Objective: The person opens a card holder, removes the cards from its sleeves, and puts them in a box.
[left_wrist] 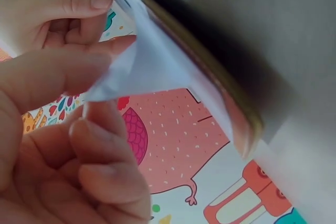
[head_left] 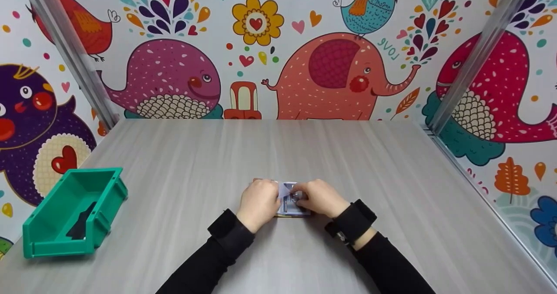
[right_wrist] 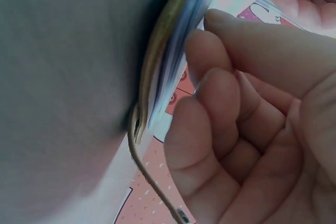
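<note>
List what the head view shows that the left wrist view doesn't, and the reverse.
Only the head view shows the green bin, the dark item inside it, and the purple whale on the wall.

Only the left wrist view shows the left hand from its palm side, thumb and fingers pinching a page, and the long golden edge of the booklet.

Both show the two hands, the right hand included, the booklet, the tabletop and the pink elephant.
</note>
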### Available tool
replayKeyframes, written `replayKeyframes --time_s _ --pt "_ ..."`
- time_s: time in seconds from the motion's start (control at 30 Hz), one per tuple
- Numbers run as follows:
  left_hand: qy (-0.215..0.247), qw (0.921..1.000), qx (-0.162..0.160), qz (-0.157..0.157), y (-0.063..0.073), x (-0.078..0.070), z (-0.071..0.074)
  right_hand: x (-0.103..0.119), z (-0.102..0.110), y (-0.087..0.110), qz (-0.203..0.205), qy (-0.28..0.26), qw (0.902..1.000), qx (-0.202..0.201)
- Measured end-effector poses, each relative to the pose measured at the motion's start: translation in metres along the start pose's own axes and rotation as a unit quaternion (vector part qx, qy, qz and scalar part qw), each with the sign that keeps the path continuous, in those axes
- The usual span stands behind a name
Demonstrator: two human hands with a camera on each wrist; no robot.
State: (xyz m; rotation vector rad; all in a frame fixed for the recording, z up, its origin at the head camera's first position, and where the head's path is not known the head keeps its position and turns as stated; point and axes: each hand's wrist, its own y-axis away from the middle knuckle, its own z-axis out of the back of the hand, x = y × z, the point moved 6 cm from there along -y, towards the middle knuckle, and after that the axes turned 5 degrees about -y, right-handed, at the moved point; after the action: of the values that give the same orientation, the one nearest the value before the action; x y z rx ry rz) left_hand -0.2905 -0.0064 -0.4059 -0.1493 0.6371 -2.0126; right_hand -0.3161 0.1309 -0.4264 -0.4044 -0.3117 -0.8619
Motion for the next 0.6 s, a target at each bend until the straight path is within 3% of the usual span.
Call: replayKeyframes --time_s 0.6 --pt "-0.003 0.9991 -0.005 0.041 0.0 0.009 0.004 -0.005 0.021 0.003 -0.011 -0.007 0.9994 -0.033"
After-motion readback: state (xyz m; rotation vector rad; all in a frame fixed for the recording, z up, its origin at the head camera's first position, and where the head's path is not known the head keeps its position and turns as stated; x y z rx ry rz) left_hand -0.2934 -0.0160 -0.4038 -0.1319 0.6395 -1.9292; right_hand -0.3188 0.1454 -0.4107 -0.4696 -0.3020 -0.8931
